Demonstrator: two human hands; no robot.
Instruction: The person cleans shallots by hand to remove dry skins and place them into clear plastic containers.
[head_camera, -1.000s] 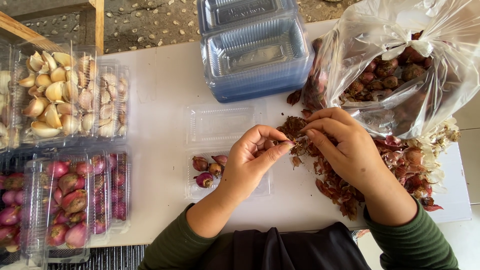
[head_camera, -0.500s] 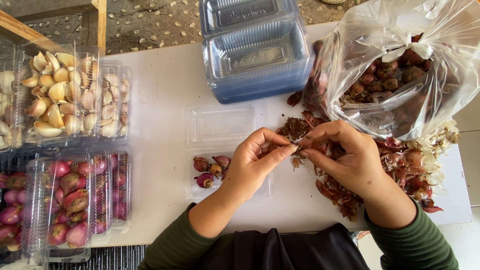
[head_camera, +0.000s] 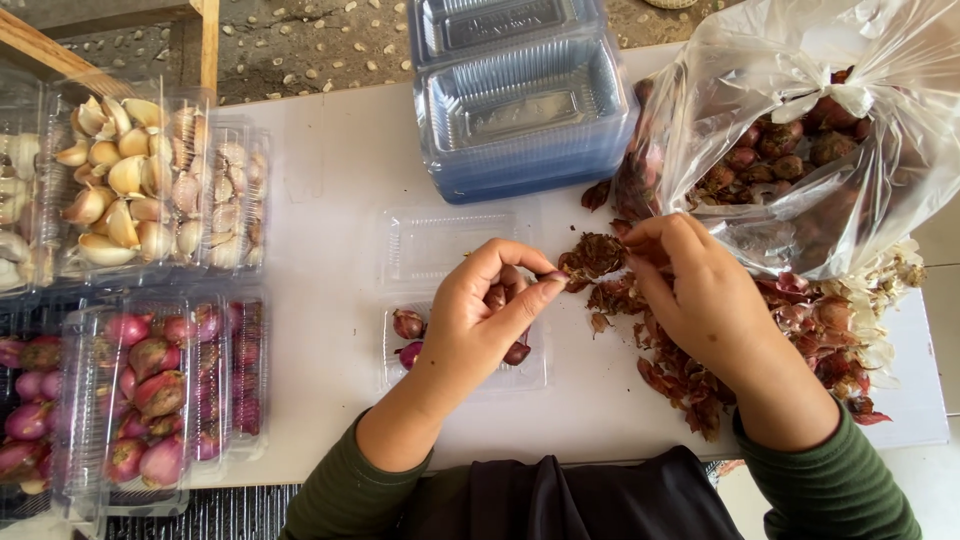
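Observation:
My left hand (head_camera: 485, 320) pinches a small shallot (head_camera: 553, 277) between thumb and forefinger, above an open clear plastic tray (head_camera: 462, 375) that holds a few peeled shallots (head_camera: 408, 323). My right hand (head_camera: 700, 295) grips a tuft of dry brown skin (head_camera: 592, 256) at the shallot's tip. A heap of reddish peelings (head_camera: 680, 385) lies under and around my right hand. A clear plastic bag (head_camera: 800, 130) of unpeeled shallots sits open at the upper right.
A stack of empty clear trays (head_camera: 520, 95) stands at the top centre. At the left are packed trays of garlic cloves (head_camera: 140, 190) and of peeled shallots (head_camera: 150, 390). The white table (head_camera: 330, 190) ends at the right near more husks (head_camera: 850, 340).
My hands have drawn slightly apart, the right pulling the dry skin away from the shallot that the left holds. The trays and bag have not moved.

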